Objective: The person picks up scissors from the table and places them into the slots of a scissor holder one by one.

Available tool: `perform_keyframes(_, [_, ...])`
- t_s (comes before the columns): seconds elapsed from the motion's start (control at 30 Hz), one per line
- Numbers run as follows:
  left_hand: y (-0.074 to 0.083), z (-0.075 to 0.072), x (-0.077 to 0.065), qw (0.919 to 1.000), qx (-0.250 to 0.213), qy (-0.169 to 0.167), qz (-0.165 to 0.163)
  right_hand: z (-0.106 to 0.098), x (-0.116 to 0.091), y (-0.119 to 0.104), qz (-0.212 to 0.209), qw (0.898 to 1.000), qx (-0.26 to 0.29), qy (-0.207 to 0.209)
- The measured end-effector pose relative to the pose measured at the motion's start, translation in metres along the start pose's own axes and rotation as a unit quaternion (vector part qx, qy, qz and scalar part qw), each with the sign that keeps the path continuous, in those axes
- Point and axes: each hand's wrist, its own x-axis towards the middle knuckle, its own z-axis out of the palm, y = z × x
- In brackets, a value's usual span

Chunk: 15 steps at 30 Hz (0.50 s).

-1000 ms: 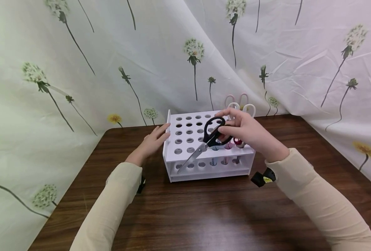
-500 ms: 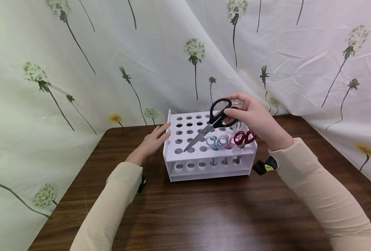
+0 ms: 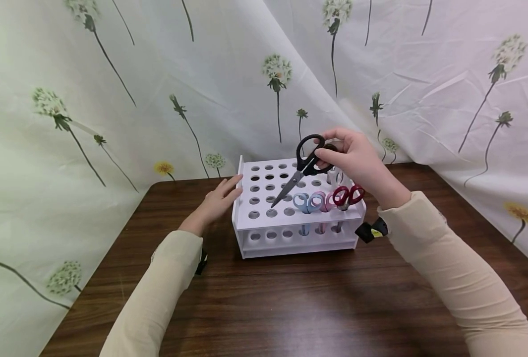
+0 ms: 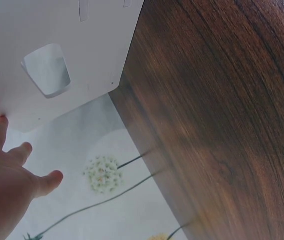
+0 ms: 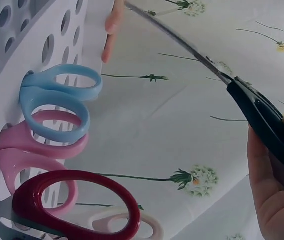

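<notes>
My right hand pinches black-handled scissors by their handle loops, above the back right of a white rack full of round holes. Their blades slant down to the left, the tip over the rack's holes. With fingers straight, my left hand rests against the rack's left side panel, which the left wrist view shows close up. Light blue scissors, pink scissors and red scissors stand handles up in the rack's front row. White scissors stand behind them, partly hidden.
The rack stands on a dark wooden table. Behind it hangs a white cloth with a dandelion print. The front left holes of the rack hold no scissors.
My right hand has lifted the black scissors up and back, uncovering the red, pink and light blue handles, then shifted slightly left. My left hand has stayed put.
</notes>
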Motion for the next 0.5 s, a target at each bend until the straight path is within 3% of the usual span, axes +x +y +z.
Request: perform_keyframes(0.5, [0.001,0.001,0.000,1.0000,0.004,-0.001,0.002,-0.001,0.008,0.016,-0.008,0.997,-0.075,0.021])
